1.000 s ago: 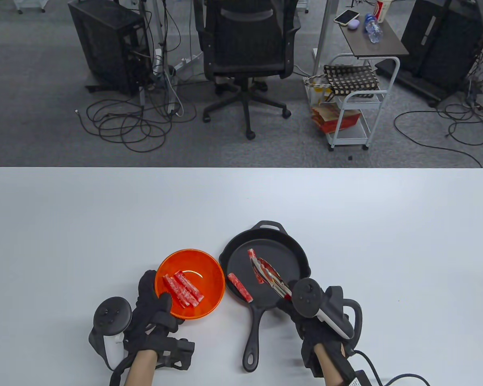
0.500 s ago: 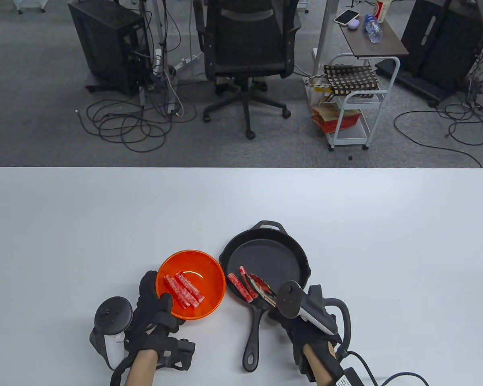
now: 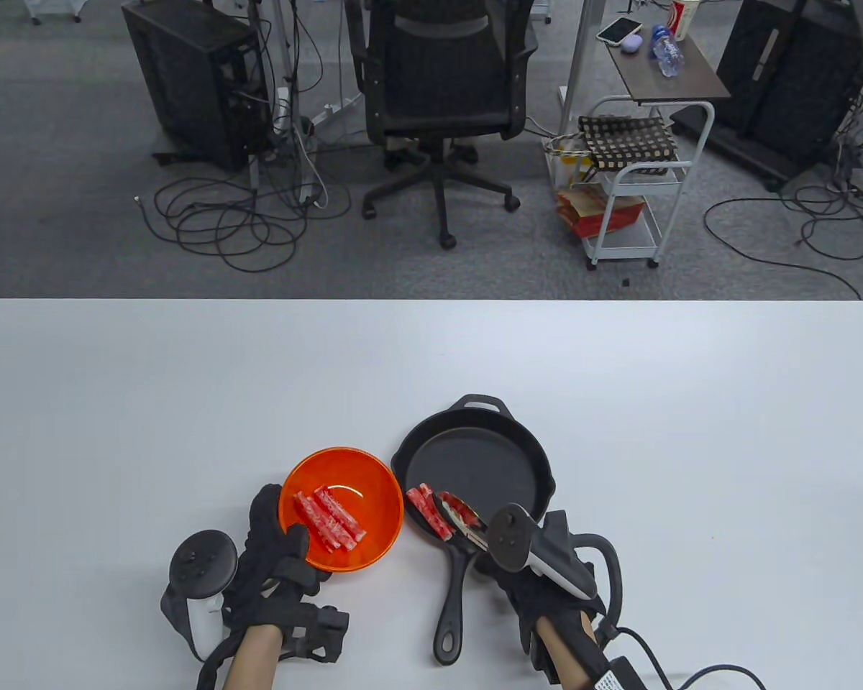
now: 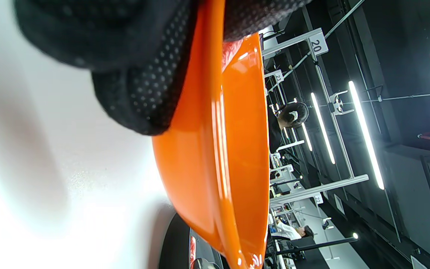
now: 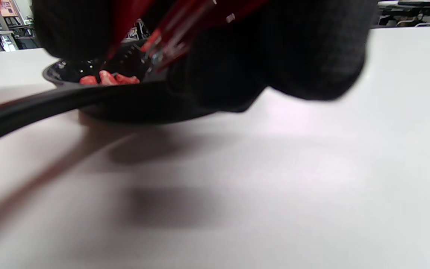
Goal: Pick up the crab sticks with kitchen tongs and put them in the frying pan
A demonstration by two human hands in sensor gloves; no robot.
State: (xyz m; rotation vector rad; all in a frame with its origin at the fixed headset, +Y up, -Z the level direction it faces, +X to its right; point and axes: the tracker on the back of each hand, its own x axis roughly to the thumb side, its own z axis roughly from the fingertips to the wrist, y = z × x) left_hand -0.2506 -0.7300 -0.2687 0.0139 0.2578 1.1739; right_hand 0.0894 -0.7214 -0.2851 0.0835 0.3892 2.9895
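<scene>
The right hand (image 3: 539, 582) and its tracker hide the tongs (image 3: 462, 519) behind the grip. Ahead of it, whether the tips still pinch a crab stick (image 3: 431, 512) cannot be told.

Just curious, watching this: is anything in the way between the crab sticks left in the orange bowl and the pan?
Nothing visible. The bowl sits right beside the pan, with only bare table between. The left hand grips the bowl's near rim, away from that path.
</scene>
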